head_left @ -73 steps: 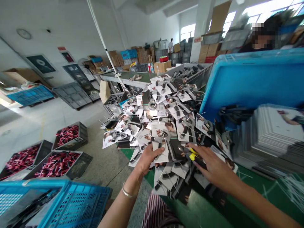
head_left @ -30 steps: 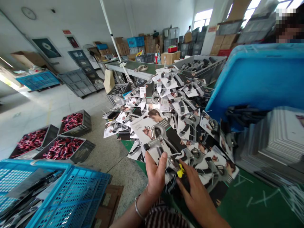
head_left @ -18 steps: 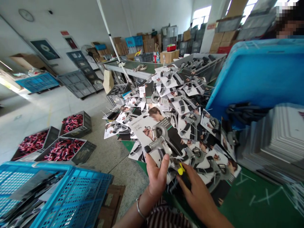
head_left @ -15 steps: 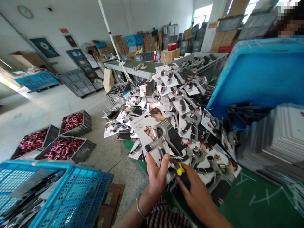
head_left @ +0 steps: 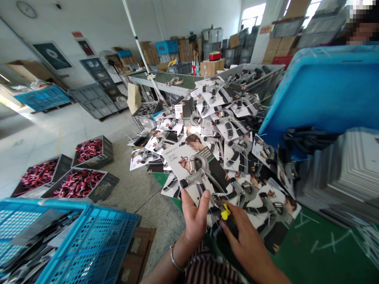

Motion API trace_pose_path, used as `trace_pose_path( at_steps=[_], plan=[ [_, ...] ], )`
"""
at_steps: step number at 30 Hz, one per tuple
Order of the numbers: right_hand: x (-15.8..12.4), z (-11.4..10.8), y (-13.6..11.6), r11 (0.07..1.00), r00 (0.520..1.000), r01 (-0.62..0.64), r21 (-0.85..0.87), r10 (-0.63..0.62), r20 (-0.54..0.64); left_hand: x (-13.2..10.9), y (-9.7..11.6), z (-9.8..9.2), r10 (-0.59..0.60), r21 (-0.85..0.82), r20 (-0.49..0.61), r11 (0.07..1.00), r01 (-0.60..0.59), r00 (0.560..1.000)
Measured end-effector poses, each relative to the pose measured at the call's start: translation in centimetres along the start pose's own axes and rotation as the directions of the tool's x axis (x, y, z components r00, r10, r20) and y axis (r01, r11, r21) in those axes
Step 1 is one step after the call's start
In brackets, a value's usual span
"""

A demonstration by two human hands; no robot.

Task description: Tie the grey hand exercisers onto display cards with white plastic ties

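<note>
Left hand (head_left: 194, 215): gripping one carded spring-grip (head_left: 204, 167)
Right hand (head_left: 244, 236): closed round one pair of pliers (head_left: 225, 213) — 5 o'clock
Red-part bins (head_left: 103, 188): three, 9 o'clock
Near basket (head_left: 97, 240): one — 8 o'clock

Camera: one, head-worn, single view. Station: above the near side of the pile of cards (head_left: 220, 96), taken as landmark. Facing: forward and down across the pile; broad field, with the white pole (head_left: 139, 49) behind the pile slanting. Near range: left hand (head_left: 194, 215) and right hand (head_left: 247, 238), both at the pile's near side, with the wearer's striped clothing (head_left: 210, 270) just short of it. Far range: clock (head_left: 26, 9), well beyond the pile to its left; window (head_left: 252, 16), well beyond it. Flanks: blue basket (head_left: 99, 240), left of the pile and closer to the lens; blue bin (head_left: 331, 88), right of the pile.
</note>
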State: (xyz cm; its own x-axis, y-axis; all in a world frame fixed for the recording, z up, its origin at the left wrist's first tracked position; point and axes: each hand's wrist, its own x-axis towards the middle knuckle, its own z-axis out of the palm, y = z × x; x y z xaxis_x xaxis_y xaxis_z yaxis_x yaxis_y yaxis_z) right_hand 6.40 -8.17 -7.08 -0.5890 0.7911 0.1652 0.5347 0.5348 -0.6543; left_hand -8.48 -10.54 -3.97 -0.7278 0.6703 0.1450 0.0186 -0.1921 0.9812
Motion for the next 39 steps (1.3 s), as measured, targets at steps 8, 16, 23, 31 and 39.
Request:
trace_pose_path(
  at_steps=[8, 16, 23, 31, 39],
  plan=[
    [0.2, 0.1, -0.3, 0.999, 1.000, -0.024, 0.038, 0.024, -0.001, -0.1, -0.6, -1.0, -0.021, 0.026, 0.026, 0.999, 0.021, 0.999],
    [-0.1, -0.1, -1.1, 0.938, 0.993, -0.032, 0.345, -0.011, 0.121, 0.0, -0.3, -0.1, -0.085, -0.084, 0.028, 0.993, 0.087, 0.996],
    [-0.7, -0.2, -2.0, 0.742, 0.964, -0.202, 0.639, 0.035, 0.264, 6.5, 3.5, -13.2, 0.173, 0.195, -0.589, 0.978, -0.069, 0.790],
    [-0.3, 2.3, 0.2, 0.178, 0.829, -0.481, 0.858, 0.411, 0.379, 9.8, 1.8, -16.3, 0.179, 0.154, -0.514, 0.981, -0.115, 0.839],
    [-1.2, 1.7, 0.4, 0.226, 0.815, -0.523, 0.822, 0.416, 0.405, 13.6, -4.6, -3.9, -0.179, 0.362, -0.021, 0.916, 0.174, 0.984]
  ],
)
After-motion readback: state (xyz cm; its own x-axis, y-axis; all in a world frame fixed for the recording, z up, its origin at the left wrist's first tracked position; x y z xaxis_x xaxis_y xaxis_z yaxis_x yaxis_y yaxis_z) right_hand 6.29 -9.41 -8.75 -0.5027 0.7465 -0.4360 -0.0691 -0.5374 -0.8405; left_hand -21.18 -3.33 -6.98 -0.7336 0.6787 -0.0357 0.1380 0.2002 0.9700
